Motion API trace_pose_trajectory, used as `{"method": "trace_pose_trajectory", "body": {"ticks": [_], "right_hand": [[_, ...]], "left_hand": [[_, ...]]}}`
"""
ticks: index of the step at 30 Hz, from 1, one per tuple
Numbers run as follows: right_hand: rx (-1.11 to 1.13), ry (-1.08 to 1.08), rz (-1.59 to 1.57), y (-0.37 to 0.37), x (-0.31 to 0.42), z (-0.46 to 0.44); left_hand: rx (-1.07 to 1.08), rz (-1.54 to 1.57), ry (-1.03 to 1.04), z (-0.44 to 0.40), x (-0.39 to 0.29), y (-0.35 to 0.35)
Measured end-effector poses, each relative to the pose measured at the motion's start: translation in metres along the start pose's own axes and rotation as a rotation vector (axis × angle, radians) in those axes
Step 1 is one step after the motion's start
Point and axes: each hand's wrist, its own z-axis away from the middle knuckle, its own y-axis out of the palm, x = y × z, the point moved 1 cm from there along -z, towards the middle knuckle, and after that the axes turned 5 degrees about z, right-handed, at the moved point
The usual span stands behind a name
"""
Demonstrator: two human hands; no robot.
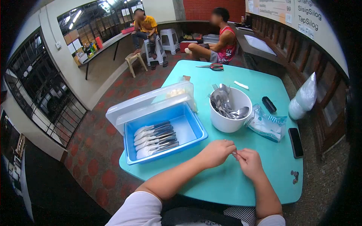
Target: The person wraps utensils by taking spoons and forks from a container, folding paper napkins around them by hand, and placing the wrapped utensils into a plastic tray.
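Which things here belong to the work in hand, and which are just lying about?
Seemingly in use: left hand and right hand, fingertips together; white bucket; loose cutlery; blue tub; wrapped cutlery; probably the plastic packet.

Seemingly just lying about: scissors; phone; coins; black object.

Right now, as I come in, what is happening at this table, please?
The left hand and right hand meet above the table, fingertips close together; anything between them is too small to name. At left, the blue tray holds a row of cutlery partly wrapped in white, its lid tilted up behind. The white tub holds loose spoons and forks.
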Motion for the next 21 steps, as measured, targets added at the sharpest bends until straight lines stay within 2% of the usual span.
{"method": "trace_pose_trajectory", "body": {"ticks": [4,7,10,13,16,21], "right_hand": [[0.102,0.093,-0.372,0.002,-0.018,0.0],[0.137,0.107,-0.442,0.001,-0.019,-0.001],[0.034,-0.049,-0.081,-0.006,-0.011,-0.003],[-0.061,-0.191,0.175,-0.006,-0.011,-0.002],[-0.056,-0.184,0.217,-0.005,-0.001,-0.003],[0.241,0.169,-0.238,-0.001,-0.018,-0.002]], "left_hand": [[-0.082,0.024,0.122,-0.001,-0.006,-0.006],[-0.025,0.045,0.069,-0.001,-0.006,-0.009],[0.0,0.013,0.06,-0.002,-0.006,-0.013],[0.121,0.008,-0.075,-0.001,-0.012,-0.015],[0.139,-0.046,-0.086,0.0,-0.011,-0.009],[0.145,-0.181,0.041,0.0,-0.016,-0.006]]}}
